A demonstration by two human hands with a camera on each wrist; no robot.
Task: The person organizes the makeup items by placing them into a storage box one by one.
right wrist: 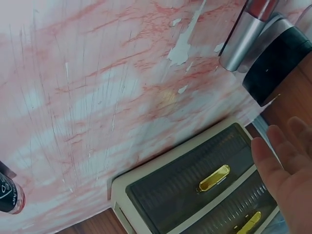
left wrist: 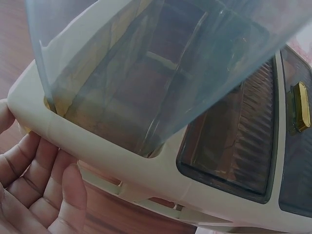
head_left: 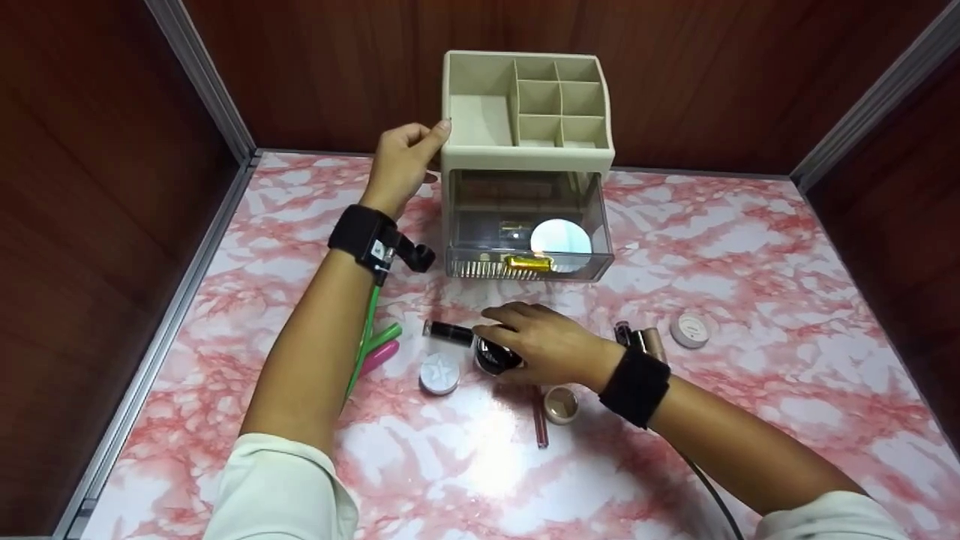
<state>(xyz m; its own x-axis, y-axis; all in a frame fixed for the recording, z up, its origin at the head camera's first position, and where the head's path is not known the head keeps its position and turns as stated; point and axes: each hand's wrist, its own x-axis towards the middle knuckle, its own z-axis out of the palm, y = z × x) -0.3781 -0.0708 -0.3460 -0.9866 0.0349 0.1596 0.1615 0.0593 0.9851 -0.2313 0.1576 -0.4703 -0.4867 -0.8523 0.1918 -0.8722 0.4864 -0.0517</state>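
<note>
My left hand (head_left: 401, 165) grips the upper left edge of a cream cosmetics organizer (head_left: 529, 156), its thumb against the rim. In the left wrist view, curled fingers (left wrist: 39, 168) lie against the organizer's outer side. My right hand (head_left: 544, 341) reaches over a round black-lidded jar (head_left: 495, 358) on the table, partly covering it. The right wrist view shows extended fingers (right wrist: 273, 151) close to the black lid (right wrist: 278, 66); whether they touch it is unclear. A smoky clear drawer (head_left: 472, 255) with a gold handle (head_left: 529, 263) holds a round white disc (head_left: 561, 241).
Around the right hand lie a black tube (head_left: 450, 332), a star-topped round jar (head_left: 439, 373), a slim red tube (head_left: 540, 420) and a beige compact (head_left: 561, 405). Pink (head_left: 380, 358) and green tubes lie by the left forearm. A white jar (head_left: 690, 330) sits further right. Wooden walls enclose the table.
</note>
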